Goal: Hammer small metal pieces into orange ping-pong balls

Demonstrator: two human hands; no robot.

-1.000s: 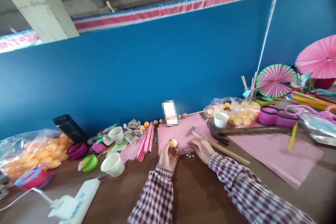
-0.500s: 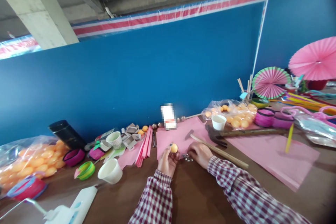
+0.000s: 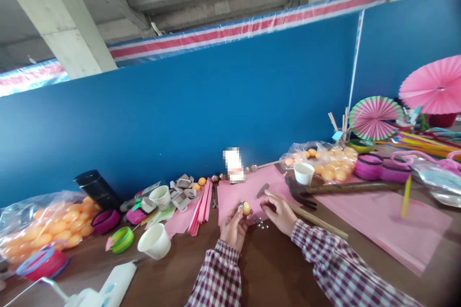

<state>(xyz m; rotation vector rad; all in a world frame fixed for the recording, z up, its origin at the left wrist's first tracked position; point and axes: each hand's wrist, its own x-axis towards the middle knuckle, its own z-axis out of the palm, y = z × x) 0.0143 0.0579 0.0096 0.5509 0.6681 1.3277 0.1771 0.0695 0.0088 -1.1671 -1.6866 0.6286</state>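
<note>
My left hand (image 3: 234, 230) is closed around a small orange ball (image 3: 246, 208), held between thumb and fingers above the table. Shiny silver bits (image 3: 241, 204) sit on the ball's upper left side, too small to make out fully. To its right, my right hand (image 3: 281, 215) has thumb and forefinger drawn together in a pinch; whatever is between them is too small to see. Several tiny silver pieces (image 3: 261, 223) lie loose on the brown table between the hands. A hammer with a wooden handle (image 3: 317, 220) lies just beyond my right hand, on pink paper (image 3: 230, 196).
A second, dark hammer (image 3: 345, 188) lies to the right. White cups (image 3: 154, 241) and a bag of orange balls (image 3: 46, 225) stand left; another bag of balls (image 3: 333, 165) lies back right. A power strip (image 3: 118, 283) is front left. A blue partition (image 3: 201, 105) closes the back.
My right hand has risen slightly from beside the silver pieces. My left hand has brought the ball a little to the right, turning its silver bits more into view. The camera view has shifted slightly.
</note>
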